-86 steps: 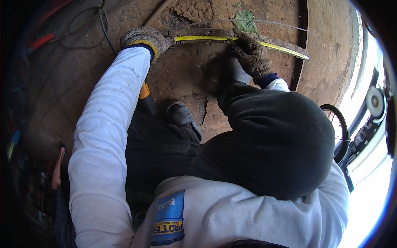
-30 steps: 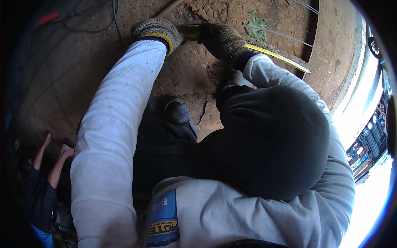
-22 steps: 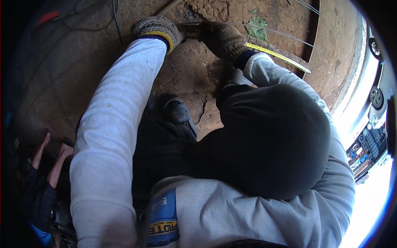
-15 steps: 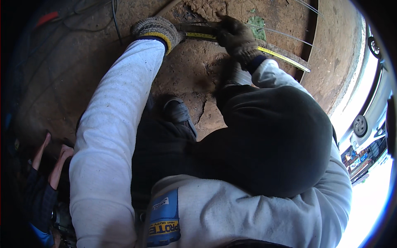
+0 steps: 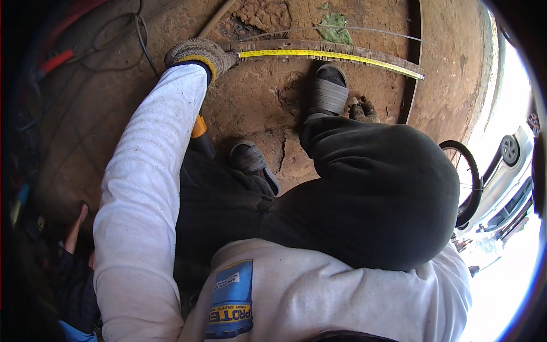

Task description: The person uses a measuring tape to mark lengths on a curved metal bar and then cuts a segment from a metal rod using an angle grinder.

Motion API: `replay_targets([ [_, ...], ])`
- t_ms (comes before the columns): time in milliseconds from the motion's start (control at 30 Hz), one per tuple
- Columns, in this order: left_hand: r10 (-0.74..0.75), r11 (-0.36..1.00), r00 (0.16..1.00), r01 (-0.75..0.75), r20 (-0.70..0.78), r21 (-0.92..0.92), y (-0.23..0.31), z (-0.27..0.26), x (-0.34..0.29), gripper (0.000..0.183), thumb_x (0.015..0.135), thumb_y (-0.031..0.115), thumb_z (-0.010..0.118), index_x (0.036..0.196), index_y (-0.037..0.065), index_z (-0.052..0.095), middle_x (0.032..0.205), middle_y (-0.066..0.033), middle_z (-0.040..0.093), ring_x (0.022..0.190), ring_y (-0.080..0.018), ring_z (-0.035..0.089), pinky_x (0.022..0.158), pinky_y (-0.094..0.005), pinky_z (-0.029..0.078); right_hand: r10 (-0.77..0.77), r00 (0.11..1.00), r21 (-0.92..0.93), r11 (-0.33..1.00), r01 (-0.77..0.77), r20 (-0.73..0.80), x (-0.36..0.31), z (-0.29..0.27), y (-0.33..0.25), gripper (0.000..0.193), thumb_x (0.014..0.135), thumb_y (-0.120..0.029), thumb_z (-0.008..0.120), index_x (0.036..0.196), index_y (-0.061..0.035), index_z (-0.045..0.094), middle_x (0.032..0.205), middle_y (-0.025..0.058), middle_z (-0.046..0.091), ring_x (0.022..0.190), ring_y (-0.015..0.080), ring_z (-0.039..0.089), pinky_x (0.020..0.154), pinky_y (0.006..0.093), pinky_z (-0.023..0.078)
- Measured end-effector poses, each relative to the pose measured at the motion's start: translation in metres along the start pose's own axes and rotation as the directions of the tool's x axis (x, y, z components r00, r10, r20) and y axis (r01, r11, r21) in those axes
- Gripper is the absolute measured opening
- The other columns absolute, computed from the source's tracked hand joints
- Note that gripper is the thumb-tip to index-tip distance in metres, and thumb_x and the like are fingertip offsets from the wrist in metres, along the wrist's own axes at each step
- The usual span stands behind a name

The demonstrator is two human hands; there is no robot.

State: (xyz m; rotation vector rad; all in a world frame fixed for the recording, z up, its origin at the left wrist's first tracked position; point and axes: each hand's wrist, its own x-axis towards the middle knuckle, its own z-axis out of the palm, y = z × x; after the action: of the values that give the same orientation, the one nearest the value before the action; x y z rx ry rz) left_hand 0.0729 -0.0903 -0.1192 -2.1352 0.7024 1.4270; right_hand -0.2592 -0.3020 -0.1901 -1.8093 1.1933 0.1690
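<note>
while the left hand (image 5: 199,54) clamps the tape (image 5: 330,55) end on a strip (image 5: 319,45), the right hand (image 5: 363,109) rests by the knee; its fingers' state unclear.

blue rectangular label (image 5: 231,299) with yellow lettering, on white sweatshirt (image 5: 319,296)

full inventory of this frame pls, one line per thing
yellow measuring tape: 1, yellow, stretched along the strip at top
long weathered wooden strip: 1, grey-brown, lying on the dirt under the tape
thin wire: 1, grey, above the strip
green leaf: 1, green, top centre
dark cables: several, black, top left
bicycle wheel: 1, black, right
car: 1, white, far right
grey sandals: 2, on the feet
left hand: gloved, pinning the tape's end
right hand: gloved, by the knee, apart from the tape
</note>
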Motion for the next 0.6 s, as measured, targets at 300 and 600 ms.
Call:
replay_targets([
  [300, -0.039, 0.999, 0.999, 0.039, 0.038, -0.023, -0.004, 0.001, 0.003, 0.083, 0.091, 0.074, 0.043, 0.144, 0.011, 0.055, 0.152, -0.0166, 0.048, 0.14, -0.0354, 0.046, 0.108, -0.0589, 0.038, -0.073, 0.997, -0.143, 0.987, 0.07, -0.013, 0.005, -0.002, -0.006, 0.057, 0.09, -0.025, 0.073, 0.143, -0.0159, 0.054, 0.116, 0.0082, 0.067, 0.105, 0.023, 0.061, 0.09, 0.0372, 0.049],
  [600, -0.109, 0.994, 0.992, 0.108, -0.068, -0.026, -0.002, 0.002, -0.005, 0.062, 0.095, 0.061, 0.053, 0.132, 0.013, 0.065, 0.13, -0.0164, 0.066, 0.118, -0.035, 0.063, 0.1, -0.0475, 0.049, -0.502, 0.847, -0.593, 0.74, 0.317, -0.175, 0.018, -0.043, -0.054, 0.064, 0.087, -0.032, 0.076, 0.144, -0.0174, 0.052, 0.126, 0.0111, 0.065, 0.118, 0.0284, 0.059, 0.1, 0.0409, 0.046],
])
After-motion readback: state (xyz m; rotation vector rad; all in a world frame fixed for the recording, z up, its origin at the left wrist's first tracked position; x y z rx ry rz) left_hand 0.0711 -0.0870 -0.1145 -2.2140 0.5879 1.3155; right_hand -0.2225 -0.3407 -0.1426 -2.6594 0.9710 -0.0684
